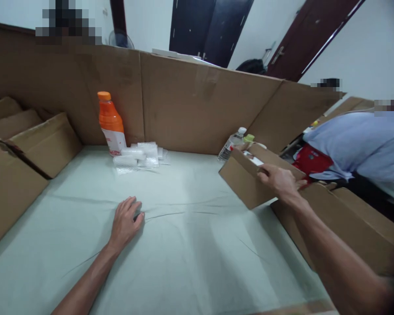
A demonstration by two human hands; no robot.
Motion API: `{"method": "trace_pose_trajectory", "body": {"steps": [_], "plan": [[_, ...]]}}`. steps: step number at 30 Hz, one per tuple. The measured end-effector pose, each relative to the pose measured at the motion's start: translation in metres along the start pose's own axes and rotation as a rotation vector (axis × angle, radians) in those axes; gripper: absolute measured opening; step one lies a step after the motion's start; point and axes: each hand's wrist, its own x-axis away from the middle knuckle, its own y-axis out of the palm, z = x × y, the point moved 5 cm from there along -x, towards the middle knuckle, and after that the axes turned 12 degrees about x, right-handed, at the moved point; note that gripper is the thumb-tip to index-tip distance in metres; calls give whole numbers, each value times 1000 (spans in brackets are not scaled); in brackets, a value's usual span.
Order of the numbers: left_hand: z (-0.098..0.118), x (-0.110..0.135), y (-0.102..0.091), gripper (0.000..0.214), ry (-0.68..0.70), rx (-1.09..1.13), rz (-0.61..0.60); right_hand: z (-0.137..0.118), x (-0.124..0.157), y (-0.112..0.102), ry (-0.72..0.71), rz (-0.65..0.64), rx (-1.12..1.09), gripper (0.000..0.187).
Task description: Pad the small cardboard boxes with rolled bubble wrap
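My left hand (126,221) lies palm down on the pale green tablecloth (184,249), fingers stretched out and holding nothing. At the right, my right hand (279,179) grips the upper edge of a small open cardboard box (249,181), thumb on the near side. The box sits tilted near the table's right side, and something white shows inside it; its other contents are hidden. Just behind the box stand a clear plastic bottle (231,144) and a yellow-green cap (248,138), partly covered by it.
An orange bottle (110,120) stands at the back left beside clear plastic packets (144,155). Cardboard boxes (46,140) line the left edge, and another cardboard box (344,223) is at the right. A tall cardboard wall (197,105) closes the back. A person (357,140) bends beyond the right side.
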Motion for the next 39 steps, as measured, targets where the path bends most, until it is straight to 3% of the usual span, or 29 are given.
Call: {"method": "trace_pose_trajectory", "body": {"steps": [3, 6, 10, 13, 15, 17, 19, 22, 25, 28, 31, 35, 39], "plan": [[0, 0, -4, 45, -25, 36, 42, -59, 41, -13, -321, 66, -170, 19], [5, 4, -9, 59, -34, 72, 42, -122, 81, -38, -636, 146, -354, 21], [19, 11, -25, 73, -96, 181, 20, -172, 113, -69, -847, 111, -544, 27], [29, 14, -38, 71, -150, 260, 14, -164, 118, -76, -706, 158, -730, 24], [33, 16, -42, 68, -187, 295, -3, -144, 118, -61, -522, 171, -839, 28], [34, 19, -42, 66, -231, 343, -21, -129, 117, -29, -376, 66, -929, 34], [34, 22, -39, 64, -270, 394, -25, -125, 116, 12, -299, -119, -980, 47], [31, 24, -31, 64, -314, 453, -42, -141, 113, 66, -295, -333, -1021, 64], [28, 13, -24, 65, -320, 502, -84, -172, 107, 98, -327, -440, -1097, 58], [20, -15, -19, 65, -307, 538, -87, -201, 98, 113, -290, -440, -1167, 53], [8, -48, -13, 65, -303, 541, -51, -216, 94, 121, -189, -331, -1167, 51], [-4, -75, -2, 64, -288, 524, -8, -219, 97, 127, -132, -200, -1056, 43], [-13, -84, -5, 61, -251, 493, -22, -216, 98, 131, -125, -221, -988, 37]]}}
